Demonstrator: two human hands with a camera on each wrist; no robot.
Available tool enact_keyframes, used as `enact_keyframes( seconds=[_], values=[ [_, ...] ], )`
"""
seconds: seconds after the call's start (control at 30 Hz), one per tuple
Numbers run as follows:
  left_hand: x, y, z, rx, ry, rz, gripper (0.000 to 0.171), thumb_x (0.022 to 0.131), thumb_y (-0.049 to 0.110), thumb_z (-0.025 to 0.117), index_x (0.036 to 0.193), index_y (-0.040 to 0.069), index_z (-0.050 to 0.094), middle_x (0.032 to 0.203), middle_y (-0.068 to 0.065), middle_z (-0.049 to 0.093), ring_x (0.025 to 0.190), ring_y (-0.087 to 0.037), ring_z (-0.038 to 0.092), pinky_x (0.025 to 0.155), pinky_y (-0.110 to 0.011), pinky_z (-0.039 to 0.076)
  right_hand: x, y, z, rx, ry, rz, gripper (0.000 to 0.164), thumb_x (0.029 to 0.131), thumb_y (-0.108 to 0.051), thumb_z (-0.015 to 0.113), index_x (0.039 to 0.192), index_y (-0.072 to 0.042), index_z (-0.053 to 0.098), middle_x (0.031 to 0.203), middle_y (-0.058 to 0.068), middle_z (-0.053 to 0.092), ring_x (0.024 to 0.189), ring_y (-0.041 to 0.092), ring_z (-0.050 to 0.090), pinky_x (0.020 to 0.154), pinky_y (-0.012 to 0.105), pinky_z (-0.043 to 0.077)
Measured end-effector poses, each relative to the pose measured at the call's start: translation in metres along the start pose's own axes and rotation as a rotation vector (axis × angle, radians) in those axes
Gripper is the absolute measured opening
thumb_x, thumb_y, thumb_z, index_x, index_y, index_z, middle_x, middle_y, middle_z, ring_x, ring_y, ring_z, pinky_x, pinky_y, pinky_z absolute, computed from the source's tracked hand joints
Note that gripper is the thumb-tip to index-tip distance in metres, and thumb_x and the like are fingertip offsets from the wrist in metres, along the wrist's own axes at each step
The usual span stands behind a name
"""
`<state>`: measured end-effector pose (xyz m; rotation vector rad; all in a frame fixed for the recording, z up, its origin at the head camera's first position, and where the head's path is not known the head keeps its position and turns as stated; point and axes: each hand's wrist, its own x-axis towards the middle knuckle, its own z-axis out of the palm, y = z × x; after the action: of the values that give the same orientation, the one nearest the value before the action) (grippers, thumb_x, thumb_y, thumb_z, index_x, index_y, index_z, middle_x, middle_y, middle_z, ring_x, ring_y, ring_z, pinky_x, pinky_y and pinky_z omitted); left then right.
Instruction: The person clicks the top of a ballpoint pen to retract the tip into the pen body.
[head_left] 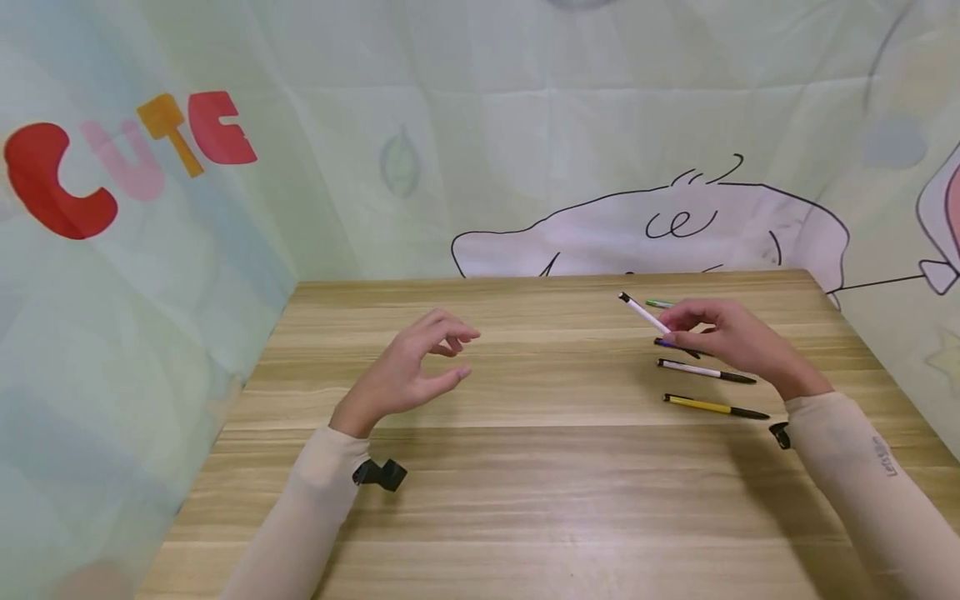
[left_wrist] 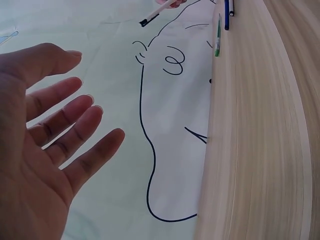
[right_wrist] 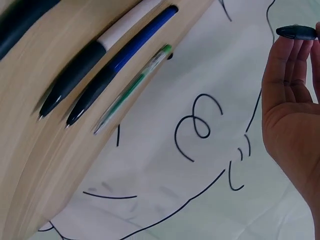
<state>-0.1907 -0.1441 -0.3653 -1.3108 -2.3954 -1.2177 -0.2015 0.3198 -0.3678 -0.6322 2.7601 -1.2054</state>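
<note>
My right hand [head_left: 738,337] pinches a white pen [head_left: 643,315] between thumb and fingers, raised above the table with its black end tilted up to the left. The pen's dark grip end [right_wrist: 296,33] shows in the right wrist view. Below that hand, a green pen [head_left: 660,303] and a blue pen [head_left: 667,342] lie partly hidden. Nearer the front, another white pen [head_left: 693,368] and a yellow pen [head_left: 705,405], both with black grips, lie roughly parallel. Over the table's left part my left hand [head_left: 408,362] hovers, holding nothing, fingers loosely bent and thumb apart.
The wooden table [head_left: 525,500] meets a printed cloth backdrop [head_left: 487,150] along its back edge. Another cloth side with "CUTE" lettering [head_left: 221,129] rises at the left. A small black camera [head_left: 392,474] is strapped at the left wrist.
</note>
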Motion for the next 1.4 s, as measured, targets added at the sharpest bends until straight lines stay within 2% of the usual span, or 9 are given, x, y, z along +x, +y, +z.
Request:
enact_keyframes(
  seconds=[0.23, 0.53, 0.7, 1.07, 1.2, 1.4],
  values=[
    [-0.004, 0.002, -0.003, 0.006, 0.000, -0.006, 0.044, 0.088, 0.003, 0.076, 0.129, 0.010, 0.063, 0.117, -0.003, 0.060, 0.103, -0.016, 0.061, 0.087, -0.036, 0.061, 0.002, 0.018, -0.012, -0.077, -0.025, 0.041, 0.015, 0.097, -0.020, 0.071, 0.111, -0.014, 0.073, 0.099, 0.004, 0.069, 0.090, 0.015, 0.060, 0.075, 0.023, 0.049],
    [-0.007, 0.004, -0.007, 0.030, 0.001, -0.012, 0.045, 0.088, 0.003, 0.076, 0.130, 0.010, 0.062, 0.116, -0.003, 0.060, 0.103, -0.016, 0.061, 0.088, -0.034, 0.061, 0.003, 0.033, -0.020, -0.147, -0.026, 0.075, 0.020, 0.097, -0.017, 0.070, 0.113, -0.005, 0.072, 0.102, 0.008, 0.069, 0.090, 0.017, 0.061, 0.070, 0.024, 0.051],
    [-0.008, 0.004, -0.008, 0.034, 0.004, -0.018, 0.044, 0.089, 0.004, 0.076, 0.130, 0.011, 0.063, 0.117, -0.002, 0.060, 0.103, -0.016, 0.062, 0.088, -0.033, 0.060, 0.004, 0.040, -0.022, -0.238, -0.021, 0.086, 0.019, 0.097, -0.017, 0.071, 0.113, -0.006, 0.073, 0.101, 0.005, 0.068, 0.091, 0.018, 0.060, 0.073, 0.024, 0.051],
    [-0.010, 0.004, -0.009, 0.013, 0.013, -0.007, 0.043, 0.089, 0.003, 0.076, 0.129, 0.010, 0.063, 0.116, -0.003, 0.061, 0.105, -0.017, 0.061, 0.088, -0.034, 0.061, 0.006, 0.062, -0.025, -0.326, -0.016, -0.001, 0.015, 0.093, -0.004, 0.073, 0.107, -0.001, 0.075, 0.092, 0.002, 0.068, 0.082, 0.012, 0.058, 0.071, 0.022, 0.052],
    [-0.010, 0.004, -0.010, 0.021, 0.018, -0.012, 0.043, 0.088, 0.003, 0.076, 0.129, 0.011, 0.063, 0.117, -0.003, 0.061, 0.105, -0.017, 0.061, 0.088, -0.034, 0.061, 0.006, 0.068, -0.025, -0.338, -0.026, -0.004, 0.014, 0.093, 0.000, 0.071, 0.106, 0.000, 0.075, 0.092, 0.004, 0.069, 0.084, 0.015, 0.060, 0.071, 0.023, 0.054],
    [-0.013, 0.004, -0.012, 0.024, 0.018, -0.018, 0.044, 0.088, 0.003, 0.076, 0.129, 0.011, 0.063, 0.116, -0.002, 0.061, 0.105, -0.017, 0.061, 0.089, -0.034, 0.061, 0.007, 0.076, -0.023, -0.395, -0.067, 0.014, 0.016, 0.095, 0.003, 0.065, 0.108, 0.001, 0.074, 0.093, 0.007, 0.069, 0.088, 0.020, 0.062, 0.076, 0.034, 0.057]
  ],
)
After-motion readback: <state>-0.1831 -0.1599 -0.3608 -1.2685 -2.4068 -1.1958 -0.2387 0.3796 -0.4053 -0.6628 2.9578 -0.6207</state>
